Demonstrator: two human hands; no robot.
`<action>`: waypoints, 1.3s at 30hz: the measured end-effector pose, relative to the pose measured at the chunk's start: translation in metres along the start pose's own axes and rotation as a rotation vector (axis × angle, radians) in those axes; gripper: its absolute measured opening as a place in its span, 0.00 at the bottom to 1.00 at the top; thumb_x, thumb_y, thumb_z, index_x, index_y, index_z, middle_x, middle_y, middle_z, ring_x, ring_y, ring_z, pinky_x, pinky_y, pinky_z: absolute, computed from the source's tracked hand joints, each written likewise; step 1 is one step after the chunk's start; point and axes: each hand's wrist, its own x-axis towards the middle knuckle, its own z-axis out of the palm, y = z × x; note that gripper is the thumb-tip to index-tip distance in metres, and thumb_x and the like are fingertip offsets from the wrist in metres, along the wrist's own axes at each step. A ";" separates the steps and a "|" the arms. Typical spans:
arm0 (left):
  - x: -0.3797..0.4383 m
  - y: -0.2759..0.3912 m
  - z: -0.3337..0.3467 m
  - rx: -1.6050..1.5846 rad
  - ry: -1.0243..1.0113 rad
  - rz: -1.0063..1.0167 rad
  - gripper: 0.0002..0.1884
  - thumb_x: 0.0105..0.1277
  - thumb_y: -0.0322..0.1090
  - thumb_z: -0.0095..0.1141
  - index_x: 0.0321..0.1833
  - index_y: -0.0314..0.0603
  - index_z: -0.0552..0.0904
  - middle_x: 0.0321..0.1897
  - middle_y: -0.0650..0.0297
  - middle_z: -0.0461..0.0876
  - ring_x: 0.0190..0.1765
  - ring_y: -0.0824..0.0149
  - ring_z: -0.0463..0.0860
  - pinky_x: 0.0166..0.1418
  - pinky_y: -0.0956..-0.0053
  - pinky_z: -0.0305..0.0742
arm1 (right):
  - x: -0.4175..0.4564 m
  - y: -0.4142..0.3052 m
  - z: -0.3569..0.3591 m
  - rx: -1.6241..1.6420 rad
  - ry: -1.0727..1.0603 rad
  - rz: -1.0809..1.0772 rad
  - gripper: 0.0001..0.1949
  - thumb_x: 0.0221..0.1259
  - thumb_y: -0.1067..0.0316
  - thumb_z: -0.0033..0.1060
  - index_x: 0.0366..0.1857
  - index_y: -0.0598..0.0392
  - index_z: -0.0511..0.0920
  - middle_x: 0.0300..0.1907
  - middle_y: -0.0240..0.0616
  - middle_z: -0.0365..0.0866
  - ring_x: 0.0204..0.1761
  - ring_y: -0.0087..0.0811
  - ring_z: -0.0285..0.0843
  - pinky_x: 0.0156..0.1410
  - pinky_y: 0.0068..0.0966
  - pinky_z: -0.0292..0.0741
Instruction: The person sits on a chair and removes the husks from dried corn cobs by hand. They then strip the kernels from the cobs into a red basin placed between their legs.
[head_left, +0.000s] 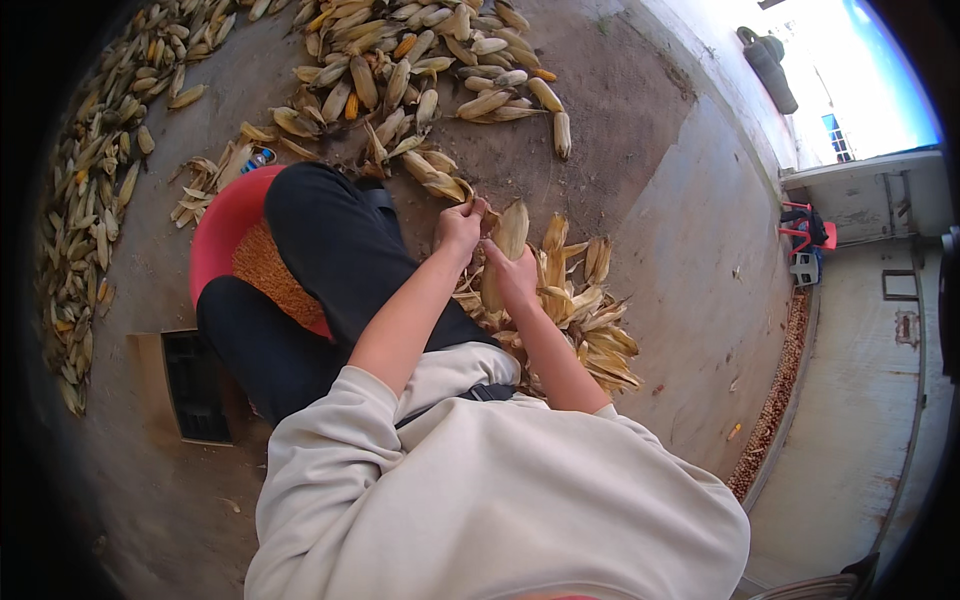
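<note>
My right hand (514, 276) grips a husked-over ear of dry corn (511, 229), its pale leaves still around it, tip pointing away from me. Close beside it, my left hand (459, 227) has its fingers closed on a strip of dry corn husk (490, 219); whether the strip belongs to the held ear is hard to see. Just beyond the left hand lies another ear in its husk (429, 177). Below and right of my hands, a heap of loose dry husks (600, 330) rests on the ground.
A red basin (214, 217) with loose corn kernels (268, 274) stands at my knees. Next to it is an open cardboard box (154, 375). Piles of corn ears (367, 79) lie ahead, with more ears (97, 202) at far left. Red (828, 235) and grey (805, 268) plastic seats stand by the right wall.
</note>
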 end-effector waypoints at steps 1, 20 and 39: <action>0.000 -0.002 0.001 -0.055 0.015 -0.054 0.14 0.80 0.39 0.61 0.49 0.32 0.90 0.38 0.65 0.91 0.36 0.71 0.88 0.43 0.73 0.86 | 0.011 -0.001 -0.007 0.243 -0.064 0.029 0.24 0.64 0.51 0.78 0.51 0.60 0.81 0.42 0.37 0.87 0.40 0.28 0.84 0.47 0.30 0.80; -0.034 0.002 0.014 0.833 -0.457 0.364 0.13 0.71 0.43 0.70 0.44 0.38 0.91 0.26 0.54 0.87 0.29 0.68 0.82 0.40 0.66 0.77 | 0.091 0.114 -0.064 0.953 -0.025 0.297 0.32 0.81 0.37 0.46 0.70 0.56 0.69 0.65 0.48 0.80 0.65 0.50 0.81 0.72 0.52 0.78; -0.036 -0.029 0.007 1.036 -0.512 0.308 0.13 0.72 0.38 0.66 0.51 0.36 0.90 0.42 0.51 0.92 0.45 0.55 0.91 0.54 0.64 0.82 | 0.088 0.127 -0.204 0.234 0.627 0.021 0.33 0.73 0.45 0.68 0.70 0.58 0.69 0.61 0.50 0.82 0.60 0.55 0.82 0.66 0.50 0.77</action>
